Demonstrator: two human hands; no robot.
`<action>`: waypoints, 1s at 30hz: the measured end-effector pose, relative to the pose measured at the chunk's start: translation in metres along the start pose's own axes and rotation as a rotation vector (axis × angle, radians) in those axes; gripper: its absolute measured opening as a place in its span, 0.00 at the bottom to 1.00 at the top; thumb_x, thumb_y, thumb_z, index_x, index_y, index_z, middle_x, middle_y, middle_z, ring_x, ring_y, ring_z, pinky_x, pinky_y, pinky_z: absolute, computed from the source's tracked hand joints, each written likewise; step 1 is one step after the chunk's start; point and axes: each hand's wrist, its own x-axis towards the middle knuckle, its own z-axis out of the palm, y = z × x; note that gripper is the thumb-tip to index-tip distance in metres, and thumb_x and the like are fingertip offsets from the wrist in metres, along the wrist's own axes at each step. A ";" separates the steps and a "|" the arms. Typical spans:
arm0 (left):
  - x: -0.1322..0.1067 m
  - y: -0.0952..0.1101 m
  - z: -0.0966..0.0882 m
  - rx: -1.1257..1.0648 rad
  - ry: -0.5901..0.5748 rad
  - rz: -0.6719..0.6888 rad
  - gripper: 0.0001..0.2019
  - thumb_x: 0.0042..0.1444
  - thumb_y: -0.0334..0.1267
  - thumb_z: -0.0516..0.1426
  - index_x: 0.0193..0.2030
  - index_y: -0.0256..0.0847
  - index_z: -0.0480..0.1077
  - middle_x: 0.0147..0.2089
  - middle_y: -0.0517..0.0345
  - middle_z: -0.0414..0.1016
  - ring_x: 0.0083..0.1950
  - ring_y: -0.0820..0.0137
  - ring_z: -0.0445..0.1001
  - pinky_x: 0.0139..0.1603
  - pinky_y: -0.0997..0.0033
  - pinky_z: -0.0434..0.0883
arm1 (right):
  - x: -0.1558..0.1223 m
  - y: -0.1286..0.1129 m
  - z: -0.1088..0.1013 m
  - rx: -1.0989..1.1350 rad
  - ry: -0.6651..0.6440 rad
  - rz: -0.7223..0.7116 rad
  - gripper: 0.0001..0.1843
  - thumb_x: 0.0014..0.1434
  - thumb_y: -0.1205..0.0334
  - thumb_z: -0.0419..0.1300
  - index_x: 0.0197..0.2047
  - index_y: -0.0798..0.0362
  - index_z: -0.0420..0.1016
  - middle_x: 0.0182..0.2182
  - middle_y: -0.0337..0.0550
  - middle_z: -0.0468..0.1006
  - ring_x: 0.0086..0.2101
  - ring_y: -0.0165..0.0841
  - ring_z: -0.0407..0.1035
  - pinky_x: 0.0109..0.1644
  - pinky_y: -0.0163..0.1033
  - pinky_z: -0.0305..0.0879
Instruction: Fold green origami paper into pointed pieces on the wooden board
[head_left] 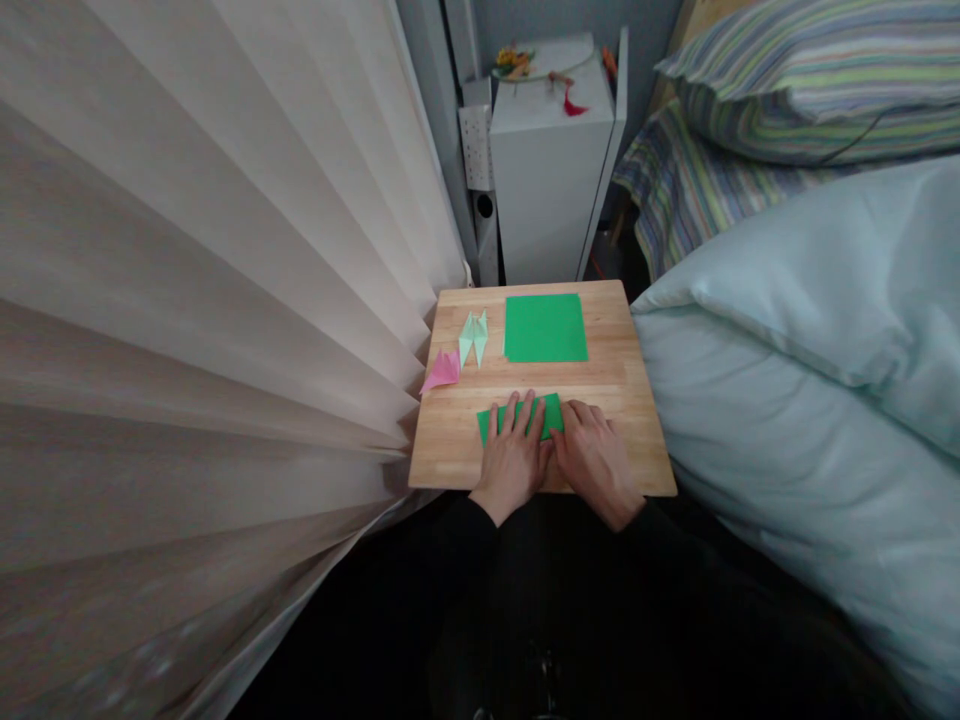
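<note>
Wooden bench (450, 455) flanked by curtain (187, 300) (left) & bed (810, 330) (right), white cabinet (551, 170) far. Folded green paper (486, 424) is pressed under L hand (514, 458) & R hand (598, 458), both flat, unclenched.

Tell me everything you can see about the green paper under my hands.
The green paper is a thin, bright green sheet that looks folded into a low, wide strip. It lies flat near the front edge of the wooden board. The left hand is spread across its middle and the right hand rests at its right end, so only its left corner and top edge show. It touches no other paper.
</note>
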 end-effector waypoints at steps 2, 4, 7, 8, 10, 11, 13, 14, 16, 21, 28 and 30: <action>-0.003 0.009 -0.005 0.007 -0.003 -0.053 0.28 0.74 0.45 0.46 0.76 0.37 0.57 0.81 0.47 0.52 0.80 0.50 0.51 0.76 0.42 0.55 | -0.001 -0.003 0.004 -0.011 0.013 0.013 0.15 0.71 0.63 0.55 0.57 0.56 0.74 0.58 0.56 0.77 0.54 0.48 0.69 0.52 0.49 0.64; -0.005 0.018 -0.013 -0.003 -0.018 -0.089 0.27 0.73 0.42 0.48 0.75 0.36 0.57 0.80 0.43 0.54 0.75 0.47 0.58 0.69 0.42 0.64 | 0.000 -0.002 0.008 -0.018 0.033 -0.001 0.15 0.71 0.63 0.56 0.58 0.54 0.74 0.60 0.56 0.75 0.55 0.48 0.68 0.53 0.49 0.63; -0.004 0.022 -0.024 -0.052 -0.038 -0.090 0.24 0.71 0.38 0.50 0.71 0.36 0.63 0.71 0.39 0.67 0.64 0.49 0.68 0.59 0.46 0.72 | 0.006 0.005 0.011 -0.021 0.057 -0.023 0.16 0.71 0.64 0.56 0.60 0.52 0.75 0.61 0.55 0.75 0.56 0.49 0.67 0.53 0.50 0.63; -0.003 0.021 -0.025 -0.081 -0.048 -0.075 0.22 0.70 0.36 0.50 0.69 0.35 0.65 0.66 0.39 0.70 0.60 0.51 0.70 0.58 0.48 0.72 | 0.009 0.007 0.012 -0.021 0.068 -0.017 0.16 0.71 0.65 0.56 0.60 0.51 0.75 0.61 0.55 0.75 0.56 0.49 0.67 0.53 0.50 0.62; -0.001 0.014 -0.025 -0.150 -0.078 -0.012 0.20 0.67 0.28 0.50 0.64 0.34 0.69 0.60 0.41 0.73 0.56 0.56 0.72 0.58 0.55 0.73 | 0.015 0.013 0.012 -0.019 0.096 0.015 0.17 0.71 0.65 0.56 0.61 0.51 0.74 0.60 0.55 0.76 0.57 0.49 0.68 0.53 0.51 0.63; 0.000 0.010 -0.023 -0.178 -0.081 0.019 0.21 0.66 0.26 0.49 0.63 0.34 0.70 0.59 0.42 0.73 0.56 0.58 0.72 0.59 0.58 0.73 | 0.017 0.016 0.012 -0.019 0.111 0.034 0.17 0.71 0.64 0.57 0.61 0.52 0.74 0.60 0.56 0.76 0.57 0.49 0.68 0.54 0.51 0.63; 0.001 0.004 -0.017 -0.174 -0.058 0.080 0.21 0.67 0.26 0.51 0.65 0.34 0.69 0.60 0.43 0.73 0.57 0.58 0.72 0.58 0.58 0.72 | 0.021 0.019 0.012 -0.021 0.141 0.066 0.18 0.70 0.62 0.59 0.61 0.54 0.74 0.59 0.57 0.76 0.57 0.51 0.68 0.55 0.52 0.63; 0.001 0.001 -0.013 -0.151 -0.028 0.090 0.21 0.68 0.28 0.51 0.66 0.35 0.68 0.61 0.43 0.73 0.58 0.56 0.71 0.58 0.55 0.72 | 0.022 0.020 0.012 -0.022 0.157 0.071 0.19 0.70 0.62 0.59 0.62 0.55 0.73 0.59 0.58 0.76 0.57 0.51 0.68 0.55 0.53 0.63; 0.002 -0.002 -0.008 -0.102 0.043 0.072 0.22 0.70 0.34 0.52 0.68 0.35 0.66 0.65 0.43 0.71 0.63 0.53 0.68 0.58 0.50 0.70 | 0.022 0.020 0.016 -0.019 0.179 0.028 0.20 0.70 0.64 0.57 0.63 0.57 0.73 0.61 0.60 0.75 0.59 0.51 0.67 0.59 0.53 0.62; 0.008 -0.008 -0.007 -0.097 0.105 0.002 0.22 0.72 0.41 0.51 0.68 0.37 0.66 0.69 0.45 0.71 0.68 0.52 0.65 0.62 0.47 0.66 | 0.013 0.015 0.039 0.011 0.130 -0.187 0.26 0.71 0.68 0.50 0.69 0.58 0.68 0.72 0.58 0.65 0.71 0.48 0.55 0.74 0.56 0.48; 0.011 -0.015 -0.006 -0.135 0.122 -0.040 0.22 0.69 0.38 0.53 0.68 0.35 0.66 0.69 0.44 0.71 0.70 0.52 0.64 0.67 0.48 0.63 | 0.017 0.009 0.056 0.067 0.121 -0.103 0.29 0.74 0.65 0.45 0.73 0.68 0.62 0.75 0.65 0.58 0.74 0.53 0.49 0.75 0.62 0.45; 0.011 -0.015 -0.005 -0.136 0.125 -0.026 0.22 0.70 0.38 0.52 0.68 0.35 0.67 0.70 0.44 0.71 0.70 0.52 0.64 0.70 0.49 0.62 | 0.017 0.005 0.056 0.084 0.120 -0.080 0.29 0.74 0.66 0.45 0.73 0.68 0.62 0.75 0.66 0.57 0.74 0.54 0.48 0.75 0.63 0.46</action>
